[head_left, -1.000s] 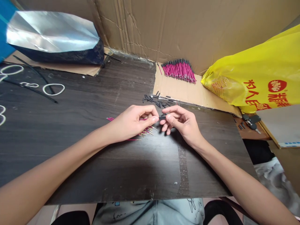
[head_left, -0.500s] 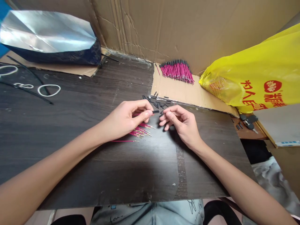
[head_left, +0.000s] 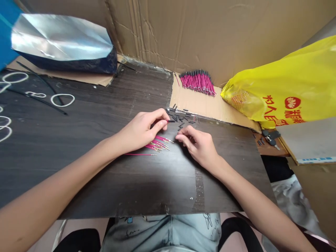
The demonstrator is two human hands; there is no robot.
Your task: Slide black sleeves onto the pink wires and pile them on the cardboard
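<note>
Between thumb and index finger, my left hand (head_left: 147,127) pinches a pink wire whose tip carries a black sleeve (head_left: 171,121), pointing right. Under that hand lies a bunch of pink wires (head_left: 159,144) with bare metal ends, and one pink wire (head_left: 139,154) lies apart, nearer to me. My right hand (head_left: 195,141) is closed, thumb against fingertips; whatever it pinches, if anything, is too small to make out. Just beyond its fingertips are short black sleeves (head_left: 180,126), part of a loose scatter on the dark table (head_left: 147,189).
Pink wires with black ends (head_left: 196,82) are piled on a cardboard sheet (head_left: 183,99) at the back. A yellow bag (head_left: 283,80) stands right, near keys (head_left: 271,137). A silver bag (head_left: 63,38), white rings (head_left: 63,100) and black tubing (head_left: 39,99) are at left.
My right hand has drawn slightly nearer to me, and its spread fingers have closed together. My left hand still pinches the sleeved wire. The whole view has shifted a little.
</note>
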